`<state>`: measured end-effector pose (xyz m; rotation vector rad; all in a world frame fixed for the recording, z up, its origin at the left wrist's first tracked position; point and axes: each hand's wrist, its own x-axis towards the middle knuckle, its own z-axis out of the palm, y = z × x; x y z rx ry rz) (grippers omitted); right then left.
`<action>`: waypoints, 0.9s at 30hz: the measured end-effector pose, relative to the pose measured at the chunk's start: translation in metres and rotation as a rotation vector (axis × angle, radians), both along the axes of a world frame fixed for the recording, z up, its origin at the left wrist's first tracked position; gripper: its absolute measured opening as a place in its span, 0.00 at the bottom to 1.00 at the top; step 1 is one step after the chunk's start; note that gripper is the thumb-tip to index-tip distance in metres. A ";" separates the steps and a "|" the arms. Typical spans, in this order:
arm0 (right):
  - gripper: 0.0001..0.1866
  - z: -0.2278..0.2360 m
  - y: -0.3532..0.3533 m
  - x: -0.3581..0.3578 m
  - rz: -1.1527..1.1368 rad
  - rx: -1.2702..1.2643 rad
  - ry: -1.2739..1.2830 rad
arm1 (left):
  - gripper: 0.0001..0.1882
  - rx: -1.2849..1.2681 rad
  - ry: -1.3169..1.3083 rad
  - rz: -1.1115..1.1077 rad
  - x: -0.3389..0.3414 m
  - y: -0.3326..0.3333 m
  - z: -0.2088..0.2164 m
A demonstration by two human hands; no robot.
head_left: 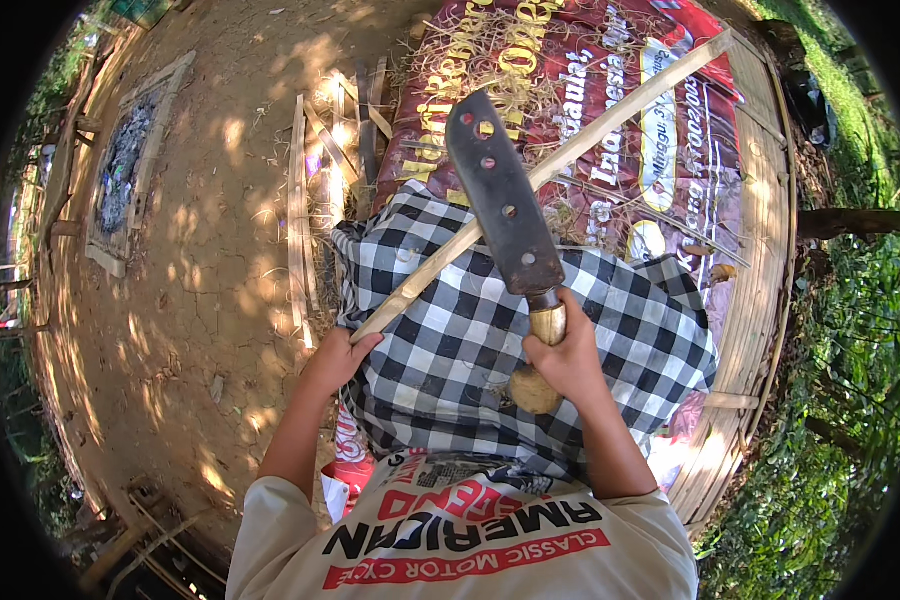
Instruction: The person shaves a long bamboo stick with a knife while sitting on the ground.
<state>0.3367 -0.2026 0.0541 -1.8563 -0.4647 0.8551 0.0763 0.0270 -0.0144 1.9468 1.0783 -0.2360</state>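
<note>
My right hand point(572, 352) is closed round the wooden handle of a machete point(507, 195). Its broad dark blade has a row of holes and points away from me, tilted slightly left. The handle's rounded wooden butt shows below my fingers. With my left hand point(332, 362) I grip the near end of a long, pale bamboo strip point(425, 275). The strip slants up to the far right and passes behind the blade; whether the two touch I cannot tell. Beneath both hands, a black-and-white checked cloth point(420, 365) covers my lap.
A dark red printed banner point(570, 90) strewn with thin shavings lies ahead on a bamboo platform point(760, 230). Split bamboo pieces point(298, 210) lie left of the cloth. Farther left, a framed ash pit point(125, 160) sits in the dirt ground. Green plants grow along the right side.
</note>
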 end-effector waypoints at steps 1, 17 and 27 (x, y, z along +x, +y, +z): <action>0.23 0.007 0.002 -0.007 0.064 -0.070 -0.023 | 0.36 0.001 -0.018 -0.004 0.001 0.000 0.000; 0.21 0.018 -0.007 0.006 0.145 0.041 -0.024 | 0.31 -0.023 0.024 -0.039 0.013 -0.004 0.030; 0.23 0.006 -0.012 -0.007 0.185 0.042 0.311 | 0.29 -0.012 -0.037 -0.003 0.005 -0.005 0.016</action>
